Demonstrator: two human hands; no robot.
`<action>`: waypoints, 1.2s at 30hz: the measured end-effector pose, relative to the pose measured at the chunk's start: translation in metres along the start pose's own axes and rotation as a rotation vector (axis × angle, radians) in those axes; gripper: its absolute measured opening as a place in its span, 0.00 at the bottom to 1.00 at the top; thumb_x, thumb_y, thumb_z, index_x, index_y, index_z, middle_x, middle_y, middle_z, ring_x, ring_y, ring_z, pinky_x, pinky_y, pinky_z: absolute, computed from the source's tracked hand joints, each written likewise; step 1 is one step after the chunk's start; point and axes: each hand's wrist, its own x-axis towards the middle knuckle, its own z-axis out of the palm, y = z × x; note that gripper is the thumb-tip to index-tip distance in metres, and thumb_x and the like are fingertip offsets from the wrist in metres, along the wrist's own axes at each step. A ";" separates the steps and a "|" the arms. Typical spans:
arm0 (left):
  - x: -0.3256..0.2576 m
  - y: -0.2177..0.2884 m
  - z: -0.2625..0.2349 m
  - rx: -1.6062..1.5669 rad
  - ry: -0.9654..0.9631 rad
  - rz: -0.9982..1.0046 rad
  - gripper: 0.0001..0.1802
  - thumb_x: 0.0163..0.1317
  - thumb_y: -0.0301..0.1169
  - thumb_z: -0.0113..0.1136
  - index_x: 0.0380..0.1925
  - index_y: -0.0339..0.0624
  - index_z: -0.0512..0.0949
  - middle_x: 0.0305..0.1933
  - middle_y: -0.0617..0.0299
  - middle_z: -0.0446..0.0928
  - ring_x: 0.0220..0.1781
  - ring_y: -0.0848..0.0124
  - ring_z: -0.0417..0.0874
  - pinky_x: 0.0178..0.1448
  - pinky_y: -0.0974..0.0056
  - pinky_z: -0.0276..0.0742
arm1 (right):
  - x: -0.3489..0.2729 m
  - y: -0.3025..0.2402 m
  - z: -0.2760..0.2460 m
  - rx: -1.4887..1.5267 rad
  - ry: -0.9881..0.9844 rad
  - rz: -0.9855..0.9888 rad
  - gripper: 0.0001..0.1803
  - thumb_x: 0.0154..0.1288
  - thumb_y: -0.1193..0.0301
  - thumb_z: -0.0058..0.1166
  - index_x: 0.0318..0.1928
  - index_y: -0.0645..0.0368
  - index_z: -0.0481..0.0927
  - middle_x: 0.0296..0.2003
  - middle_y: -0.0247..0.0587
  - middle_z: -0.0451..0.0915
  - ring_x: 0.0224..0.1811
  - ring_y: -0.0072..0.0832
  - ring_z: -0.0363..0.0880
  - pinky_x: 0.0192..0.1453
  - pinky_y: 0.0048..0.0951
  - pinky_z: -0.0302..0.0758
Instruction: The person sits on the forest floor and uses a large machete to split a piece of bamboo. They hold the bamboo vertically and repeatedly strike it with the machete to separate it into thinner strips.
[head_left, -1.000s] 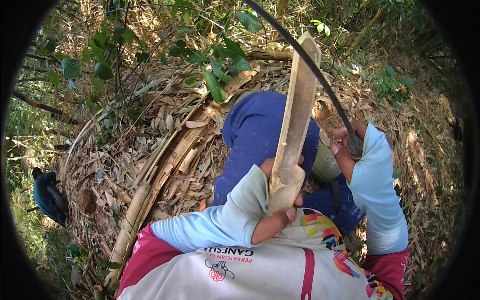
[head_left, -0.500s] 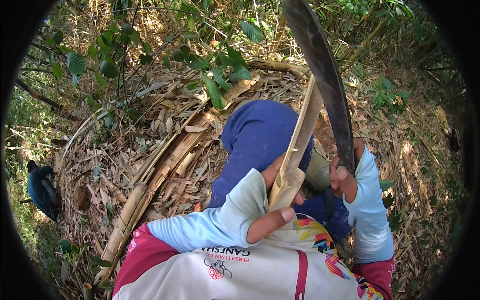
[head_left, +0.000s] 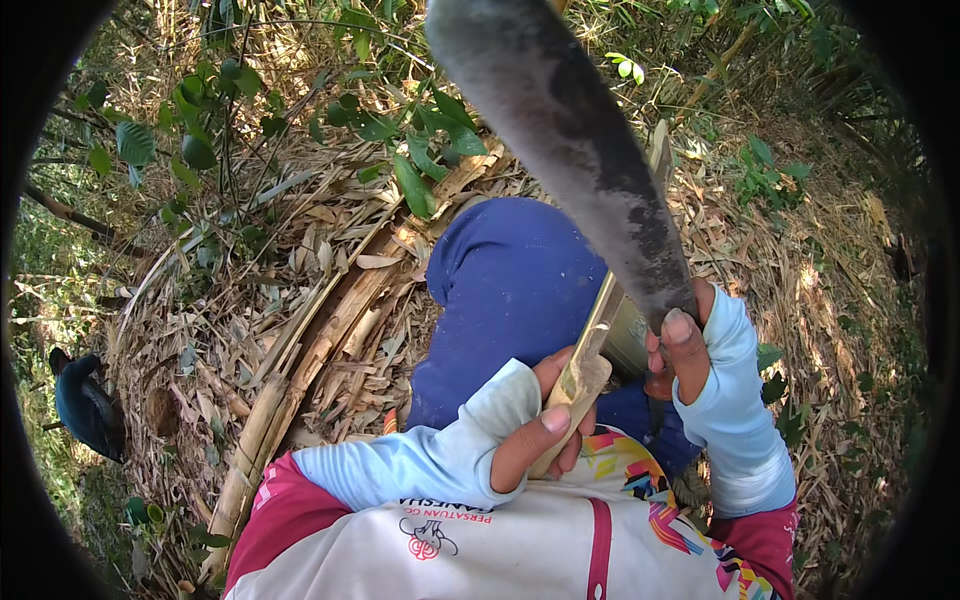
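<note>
Dry leaves (head_left: 325, 235) lie around the person's knee (head_left: 510, 275). Left hand (head_left: 535, 440) clamps the split bamboo (head_left: 586, 374) near its lower end, between thumb and fingers (head_left: 572, 456), probably to leave the far length free. Right hand (head_left: 690, 355) is closed on the machete (head_left: 600, 165), whose blade crosses before the bamboo.

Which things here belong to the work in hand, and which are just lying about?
In use, judging by grip: split bamboo piece, left hand; machete, right hand.
Lying about: long split pole on the ground; dry leaves around it; dark teal object, far left, unclear kind.
</note>
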 end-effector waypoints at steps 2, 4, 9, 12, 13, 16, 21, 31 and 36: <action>0.001 -0.001 -0.002 0.038 -0.011 -0.017 0.42 0.70 0.52 0.47 0.72 0.33 0.49 0.37 0.60 0.72 0.31 0.75 0.73 0.35 0.69 0.71 | 0.003 -0.001 -0.002 -0.069 -0.025 -0.001 0.24 0.72 0.49 0.49 0.44 0.62 0.73 0.27 0.32 0.74 0.26 0.15 0.71 0.24 0.19 0.69; 0.001 -0.002 -0.003 0.059 -0.034 -0.052 0.42 0.71 0.54 0.45 0.73 0.34 0.49 0.40 0.57 0.73 0.33 0.73 0.73 0.40 0.67 0.72 | 0.007 -0.001 -0.004 -0.121 -0.022 -0.038 0.25 0.72 0.48 0.48 0.41 0.62 0.73 0.25 0.31 0.73 0.24 0.14 0.71 0.23 0.19 0.69; 0.005 -0.004 -0.001 0.064 0.008 -0.050 0.42 0.70 0.54 0.47 0.71 0.33 0.53 0.36 0.64 0.70 0.31 0.77 0.68 0.37 0.71 0.67 | 0.013 -0.001 -0.002 -0.088 0.008 -0.085 0.27 0.72 0.47 0.48 0.38 0.62 0.72 0.24 0.32 0.72 0.23 0.16 0.69 0.23 0.20 0.67; 0.006 -0.005 -0.002 0.076 0.011 -0.038 0.41 0.70 0.53 0.48 0.70 0.31 0.53 0.34 0.67 0.68 0.33 0.79 0.66 0.40 0.73 0.64 | 0.019 -0.002 0.003 -0.080 0.054 -0.183 0.26 0.73 0.50 0.49 0.29 0.62 0.68 0.18 0.35 0.66 0.20 0.21 0.63 0.23 0.27 0.62; 0.006 -0.006 -0.002 0.087 0.012 -0.033 0.41 0.71 0.53 0.48 0.70 0.31 0.53 0.34 0.67 0.68 0.34 0.79 0.66 0.42 0.72 0.63 | 0.022 -0.003 0.004 -0.072 0.062 -0.195 0.27 0.73 0.51 0.50 0.26 0.62 0.67 0.17 0.35 0.65 0.19 0.23 0.61 0.24 0.29 0.60; 0.005 -0.003 -0.004 0.083 -0.006 -0.041 0.41 0.71 0.51 0.47 0.71 0.30 0.51 0.39 0.64 0.70 0.40 0.77 0.68 0.47 0.70 0.65 | 0.023 -0.010 0.000 -0.102 0.027 -0.106 0.26 0.73 0.50 0.49 0.31 0.62 0.69 0.19 0.34 0.67 0.20 0.20 0.64 0.23 0.26 0.63; 0.005 -0.006 -0.004 0.076 -0.021 -0.049 0.42 0.71 0.53 0.45 0.73 0.35 0.48 0.38 0.61 0.70 0.32 0.77 0.68 0.36 0.71 0.68 | 0.021 -0.011 -0.003 -0.138 -0.026 -0.029 0.28 0.71 0.46 0.49 0.40 0.63 0.73 0.23 0.31 0.72 0.23 0.13 0.68 0.24 0.19 0.68; 0.005 -0.006 -0.005 0.072 -0.060 -0.003 0.38 0.73 0.49 0.43 0.72 0.34 0.49 0.37 0.61 0.70 0.33 0.77 0.68 0.37 0.72 0.68 | 0.023 -0.011 -0.001 -0.135 -0.027 -0.123 0.22 0.73 0.53 0.49 0.35 0.63 0.75 0.19 0.37 0.70 0.19 0.24 0.67 0.23 0.27 0.65; 0.007 -0.005 -0.009 0.078 -0.096 -0.013 0.38 0.73 0.50 0.42 0.72 0.33 0.50 0.36 0.61 0.70 0.31 0.77 0.68 0.36 0.71 0.68 | 0.020 -0.013 -0.002 -0.154 -0.076 -0.081 0.28 0.71 0.46 0.48 0.35 0.62 0.72 0.22 0.30 0.73 0.21 0.13 0.70 0.22 0.18 0.67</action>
